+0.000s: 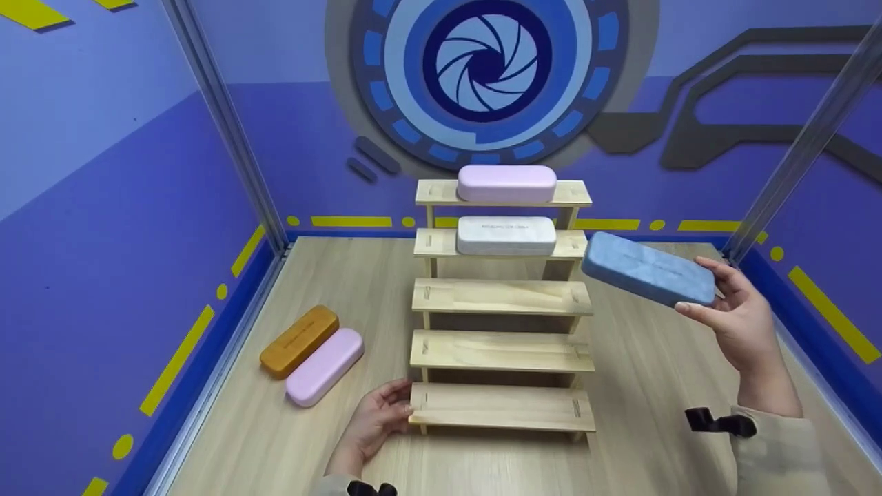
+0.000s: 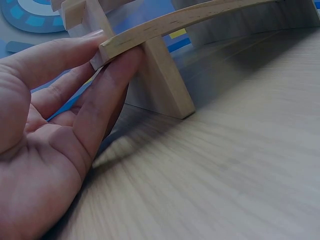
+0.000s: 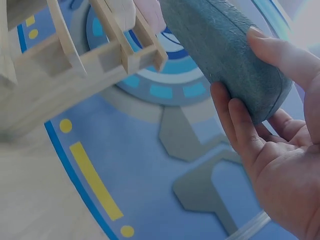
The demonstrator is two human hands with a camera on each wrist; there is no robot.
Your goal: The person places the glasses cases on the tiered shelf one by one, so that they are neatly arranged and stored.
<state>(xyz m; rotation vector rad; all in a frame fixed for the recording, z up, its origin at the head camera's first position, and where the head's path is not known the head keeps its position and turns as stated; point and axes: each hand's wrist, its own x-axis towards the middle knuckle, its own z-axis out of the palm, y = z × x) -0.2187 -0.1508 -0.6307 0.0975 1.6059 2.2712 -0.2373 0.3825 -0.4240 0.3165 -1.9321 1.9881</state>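
Observation:
My right hand [image 1: 747, 324] grips the right end of a blue glasses case [image 1: 648, 270], held in the air to the right of a stepped wooden rack [image 1: 501, 406]. In the right wrist view, the thumb lies on one side of the case [image 3: 230, 55] and fingers on the other. The left hand [image 1: 375, 424] pinches the left end of the rack's lowest shelf [image 2: 150, 31], thumb on top and fingers beneath. A pink glasses case [image 1: 506, 184] sits on the top shelf, and a white glasses case [image 1: 506, 235] rests on the one below it.
On the table [image 1: 227, 448], left of the rack, an orange-brown glasses case [image 1: 300, 342] and another pink glasses case [image 1: 325, 367] lie side by side at a slant. Blue-purple panels [image 1: 124, 262] with metal posts [image 1: 224, 117] enclose the table at the back and sides.

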